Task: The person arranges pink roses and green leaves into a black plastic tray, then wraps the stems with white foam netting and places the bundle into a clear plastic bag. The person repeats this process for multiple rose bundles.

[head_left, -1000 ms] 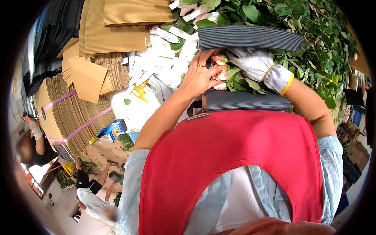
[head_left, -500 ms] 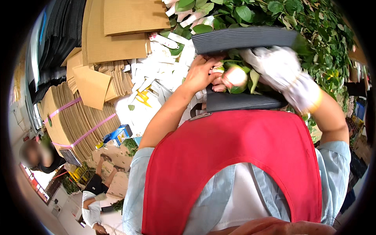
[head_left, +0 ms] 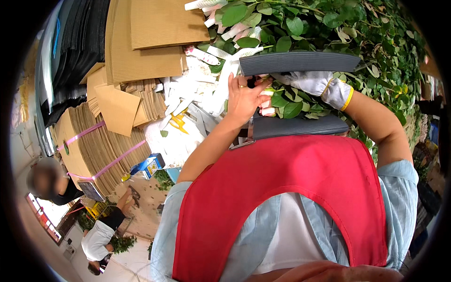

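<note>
Pink roses [head_left: 266, 104]: just right of the left hand's thumb, blooms toward that hand, partly covered by it.
Left hand [head_left: 245, 99]: bare, fingers spread, thumb and forefinger at the blooms; cannot tell whether they pinch or only touch.
Right hand [head_left: 303, 82]: in a white glove, beyond the leaves; fingertips hidden, so grip cannot be told.
Rose leaves [head_left: 292, 110]: between the two hands and nearer the body than the glove.
Upper grey sheet [head_left: 300, 61]: ribbed, just beyond both hands, edge-on.
Lower grey sheet [head_left: 300, 125]: nearer the body than either hand; whether it joins the upper one, cannot tell.
Yellow-handled tool [head_left: 178, 123]: well left of the left hand, among white strips [head_left: 176, 99].
Leafy heap [head_left: 376, 70]: beyond and right of the glove.
Risk, petals: could bruise if the left thumb presses too hard.
Risk, alignment: blooms could sit uneven if the glove pushes stems out of the left hand's reach.
Risk, leaves: could fold or tear if the ribbed edges close on them.
</note>
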### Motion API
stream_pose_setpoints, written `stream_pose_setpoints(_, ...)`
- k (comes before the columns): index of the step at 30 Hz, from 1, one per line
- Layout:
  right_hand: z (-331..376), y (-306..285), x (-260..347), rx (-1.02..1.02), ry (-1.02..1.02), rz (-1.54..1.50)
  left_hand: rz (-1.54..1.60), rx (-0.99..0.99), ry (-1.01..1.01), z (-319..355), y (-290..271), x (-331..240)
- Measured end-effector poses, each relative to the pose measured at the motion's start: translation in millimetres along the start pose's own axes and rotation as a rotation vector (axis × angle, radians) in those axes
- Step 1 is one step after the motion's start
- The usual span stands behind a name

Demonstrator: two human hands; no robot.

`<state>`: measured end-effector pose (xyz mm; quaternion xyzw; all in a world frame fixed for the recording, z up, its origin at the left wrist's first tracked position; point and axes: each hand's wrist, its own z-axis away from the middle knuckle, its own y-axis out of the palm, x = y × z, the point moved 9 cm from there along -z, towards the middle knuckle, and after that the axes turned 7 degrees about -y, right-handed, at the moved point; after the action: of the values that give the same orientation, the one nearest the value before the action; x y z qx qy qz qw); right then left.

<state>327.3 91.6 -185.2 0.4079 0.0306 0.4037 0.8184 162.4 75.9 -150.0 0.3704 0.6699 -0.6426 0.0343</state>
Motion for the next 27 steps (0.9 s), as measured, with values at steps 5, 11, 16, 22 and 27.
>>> stream_pose_setpoints(5,39,63,-2,-0.215,1.146,-2.602,-0.032,0.055,0.140,-9,0,-5)
stream_pose_setpoints(11,114,187,-4,-0.282,0.867,-3.168,0.276,0.018,-0.019,-7,8,23)
stream_pose_setpoints(16,66,175,49,-0.171,1.089,-3.408,0.216,0.068,-0.020,-10,17,21)
stream_pose_setpoints(22,95,226,49,-0.422,1.668,-3.215,0.168,0.118,-0.014,-10,10,17)
stream_pose_setpoints(27,184,218,37,-0.789,2.024,-3.075,0.424,-0.375,-0.324,38,-57,66)
